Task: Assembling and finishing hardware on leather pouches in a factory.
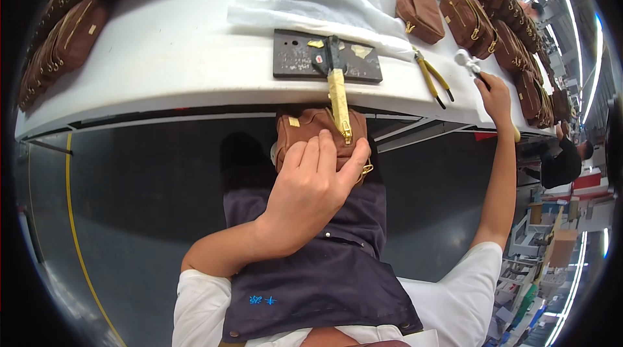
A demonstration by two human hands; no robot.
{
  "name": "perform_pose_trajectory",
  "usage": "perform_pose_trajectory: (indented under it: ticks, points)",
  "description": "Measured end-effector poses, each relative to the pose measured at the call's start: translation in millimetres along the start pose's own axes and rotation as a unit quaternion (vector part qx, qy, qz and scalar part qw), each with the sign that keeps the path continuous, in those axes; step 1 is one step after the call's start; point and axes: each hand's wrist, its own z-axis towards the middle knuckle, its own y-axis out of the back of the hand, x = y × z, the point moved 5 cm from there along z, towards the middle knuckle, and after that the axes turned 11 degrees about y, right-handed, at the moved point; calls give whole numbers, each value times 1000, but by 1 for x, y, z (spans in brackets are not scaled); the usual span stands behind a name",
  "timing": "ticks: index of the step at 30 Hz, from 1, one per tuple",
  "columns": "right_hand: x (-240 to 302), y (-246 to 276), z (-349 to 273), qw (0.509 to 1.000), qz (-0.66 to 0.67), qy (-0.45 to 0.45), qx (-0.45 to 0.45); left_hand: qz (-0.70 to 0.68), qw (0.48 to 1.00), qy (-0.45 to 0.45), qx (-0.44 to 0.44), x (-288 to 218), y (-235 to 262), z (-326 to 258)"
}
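My left hand [308,175] is closed on a brown fabric pouch [305,130] at the table's front edge, fingers across its top and thumb beside the gold zipper pull [347,130]. A bar wrapped in yellow tape [338,91] reaches over the edge, its tip at the zipper. It comes from a black metal fixture on a dark plate [292,61]. Farther right, my right hand [496,97] is closed at the tabletop around something mostly hidden, with a dark end showing at the fingers. A small white object [464,58] lies just beyond those fingers.
Yellow-handled pliers [429,78] lie on the white table [182,55], between the plate and my right hand. A white translucent sheet [318,0] covers the area behind the plate. Brown pouches [76,32] line the left; more [467,19] crowd the right. Another person [561,162] is at far right.
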Motion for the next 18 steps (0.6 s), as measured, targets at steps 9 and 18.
perform_pose_trajectory:
  ticks: [9,18]
  points:
    - [207,1,14,934,339,-73,83,8,1000,9,-5,4,0,-7]
    - [320,-44,-40,479,823,-224,206,21,999,9,25,-7,8,-17]
